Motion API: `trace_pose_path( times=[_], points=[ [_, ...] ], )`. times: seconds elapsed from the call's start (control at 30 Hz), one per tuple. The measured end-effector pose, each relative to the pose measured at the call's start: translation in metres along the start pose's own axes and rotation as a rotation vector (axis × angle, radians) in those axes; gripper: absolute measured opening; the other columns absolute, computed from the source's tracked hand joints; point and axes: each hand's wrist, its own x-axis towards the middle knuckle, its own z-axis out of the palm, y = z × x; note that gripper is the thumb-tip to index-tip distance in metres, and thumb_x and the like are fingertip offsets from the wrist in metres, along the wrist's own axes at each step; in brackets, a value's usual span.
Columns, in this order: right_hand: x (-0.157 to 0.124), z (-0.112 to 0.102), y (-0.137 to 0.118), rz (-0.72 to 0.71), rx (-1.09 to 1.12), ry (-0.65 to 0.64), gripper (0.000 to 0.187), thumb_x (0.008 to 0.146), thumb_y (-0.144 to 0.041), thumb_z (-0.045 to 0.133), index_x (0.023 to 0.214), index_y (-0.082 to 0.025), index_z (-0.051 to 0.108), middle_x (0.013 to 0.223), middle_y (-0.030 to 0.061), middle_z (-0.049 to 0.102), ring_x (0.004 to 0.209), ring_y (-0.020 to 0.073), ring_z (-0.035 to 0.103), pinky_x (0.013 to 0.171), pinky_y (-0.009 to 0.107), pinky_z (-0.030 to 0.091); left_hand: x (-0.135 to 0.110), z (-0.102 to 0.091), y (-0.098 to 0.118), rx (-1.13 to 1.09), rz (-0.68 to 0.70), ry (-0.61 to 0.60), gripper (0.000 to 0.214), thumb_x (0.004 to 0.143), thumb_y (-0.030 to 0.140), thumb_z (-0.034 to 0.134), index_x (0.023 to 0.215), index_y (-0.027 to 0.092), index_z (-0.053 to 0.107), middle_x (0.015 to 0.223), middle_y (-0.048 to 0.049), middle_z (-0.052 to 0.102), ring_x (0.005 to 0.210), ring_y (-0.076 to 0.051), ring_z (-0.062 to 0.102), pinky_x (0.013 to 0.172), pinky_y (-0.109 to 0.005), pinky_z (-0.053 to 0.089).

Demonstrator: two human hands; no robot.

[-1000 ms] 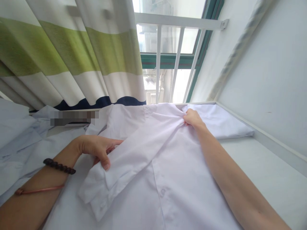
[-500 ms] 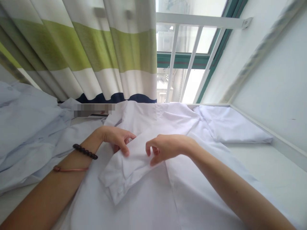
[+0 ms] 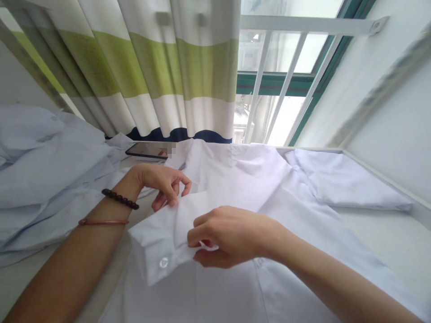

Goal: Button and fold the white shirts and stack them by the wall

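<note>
A white shirt (image 3: 232, 179) lies spread out before me, its collar end toward the window. One sleeve (image 3: 191, 211) is laid across the body, and its cuff (image 3: 156, 255) with a clear button points toward the lower left. My left hand (image 3: 164, 186), with a dark beaded bracelet and a thin reddish band on the wrist, pinches the upper edge of this sleeve. Lower down, my right hand (image 3: 232, 235) grips the sleeve's near edge just behind the cuff, thumb below and fingers above.
Several white garments are heaped (image 3: 50, 170) on the left. A phone (image 3: 148, 150) lies by the back edge, partly blurred out. Behind stand a striped curtain (image 3: 134, 67) and a white railing (image 3: 303, 26) before a window. A folded white garment (image 3: 350, 179) rests back right, beside the wall.
My right hand has come down and closed on the sleeve's near edge. The sleeve looks flatter, and its cuff button now faces up. The view has shifted slightly left.
</note>
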Motion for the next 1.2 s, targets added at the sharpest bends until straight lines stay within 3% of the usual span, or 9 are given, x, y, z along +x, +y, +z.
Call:
trace_pose_path(
  times=[0.17, 0.33, 0.6, 0.7, 0.8, 0.87, 0.93, 1.03, 1.2],
  points=[
    [0.007, 0.010, -0.001, 0.111, 0.012, -0.145, 0.033, 0.079, -0.038, 0.064, 0.107, -0.020, 0.060, 0.090, 0.0029, 0.066, 0.072, 0.0156, 0.056, 0.056, 0.025, 0.033, 0.015, 0.005, -0.004, -0.011, -0.079, 0.000, 0.039, 0.066, 0.051, 0.073, 0.083, 0.021, 0.056, 0.070, -0.0062, 0.072, 0.068, -0.026, 0.071, 0.057, -0.033, 0.056],
    [0.005, 0.004, 0.012, 0.186, 0.199, -0.341, 0.040, 0.079, -0.038, 0.063, 0.115, -0.021, 0.059, 0.088, 0.0020, 0.067, 0.077, 0.0155, 0.059, 0.065, 0.024, 0.041, 0.036, 0.013, 0.001, 0.110, -0.134, 0.041, 0.043, 0.054, 0.039, 0.083, 0.067, 0.021, 0.047, 0.053, -0.0025, 0.066, 0.055, -0.025, 0.066, 0.050, -0.034, 0.054],
    [-0.014, -0.018, 0.035, 0.344, 0.337, -0.324, 0.037, 0.083, -0.035, 0.056, 0.117, -0.022, 0.061, 0.102, 0.0040, 0.067, 0.084, 0.0151, 0.061, 0.071, 0.024, 0.045, 0.031, 0.020, 0.009, 0.246, -0.256, 0.144, 0.033, 0.056, 0.032, 0.078, 0.066, 0.020, 0.048, 0.052, -0.0035, 0.062, 0.057, -0.024, 0.064, 0.054, -0.033, 0.051],
    [-0.028, -0.037, 0.042, 0.503, 0.244, -0.213, 0.034, 0.086, -0.033, 0.052, 0.118, -0.025, 0.061, 0.108, 0.0045, 0.067, 0.089, 0.0181, 0.063, 0.071, 0.026, 0.047, 0.029, 0.028, 0.023, 0.528, -0.178, 0.470, 0.029, 0.065, 0.040, 0.070, 0.076, 0.019, 0.053, 0.071, -0.0054, 0.066, 0.066, -0.024, 0.062, 0.061, -0.035, 0.049],
    [-0.041, -0.049, 0.068, 0.764, 0.025, 0.071, 0.035, 0.091, -0.028, 0.043, 0.121, -0.021, 0.060, 0.121, 0.0084, 0.063, 0.105, 0.0231, 0.059, 0.085, 0.031, 0.046, 0.038, 0.050, 0.041, 0.725, 0.089, 0.698, 0.026, 0.081, 0.043, 0.054, 0.090, 0.019, 0.057, 0.098, -0.0087, 0.064, 0.086, -0.024, 0.061, 0.077, -0.037, 0.048],
    [-0.045, -0.045, 0.096, 0.838, -0.121, 0.311, 0.042, 0.096, -0.031, 0.035, 0.131, -0.016, 0.052, 0.135, 0.0111, 0.053, 0.124, 0.0239, 0.047, 0.103, 0.034, 0.034, 0.051, 0.071, 0.049, 0.777, 0.270, 0.697, 0.029, 0.088, 0.042, 0.047, 0.096, 0.018, 0.059, 0.110, -0.0110, 0.060, 0.102, -0.025, 0.057, 0.090, -0.037, 0.045],
    [-0.048, -0.032, 0.127, 0.927, -0.205, 0.412, 0.050, 0.099, -0.034, 0.025, 0.141, -0.013, 0.041, 0.147, 0.0120, 0.039, 0.137, 0.0234, 0.032, 0.112, 0.036, 0.022, 0.066, 0.094, 0.049, 0.840, 0.406, 0.718, 0.037, 0.090, 0.047, 0.048, 0.107, 0.016, 0.058, 0.125, -0.0139, 0.054, 0.121, -0.028, 0.047, 0.101, -0.039, 0.039],
    [-0.051, -0.007, 0.166, 1.041, -0.194, 0.362, 0.056, 0.099, -0.041, 0.023, 0.148, -0.016, 0.029, 0.156, 0.0108, 0.021, 0.143, 0.0270, 0.017, 0.114, 0.042, 0.016, 0.082, 0.118, 0.036, 0.936, 0.488, 0.789, 0.053, 0.095, 0.049, 0.036, 0.136, 0.017, 0.041, 0.148, -0.0123, 0.035, 0.140, -0.028, 0.024, 0.114, -0.048, 0.021],
    [-0.064, 0.007, 0.194, 1.147, -0.224, 0.347, 0.063, 0.095, -0.057, 0.016, 0.150, -0.027, 0.021, 0.158, 0.0056, 0.010, 0.144, 0.0271, 0.006, 0.115, 0.044, 0.006, 0.083, 0.126, 0.016, 0.993, 0.437, 0.763, 0.060, 0.097, 0.052, 0.026, 0.148, 0.021, 0.023, 0.156, -0.0077, 0.020, 0.144, -0.024, 0.015, 0.117, -0.044, 0.013]
  ],
)
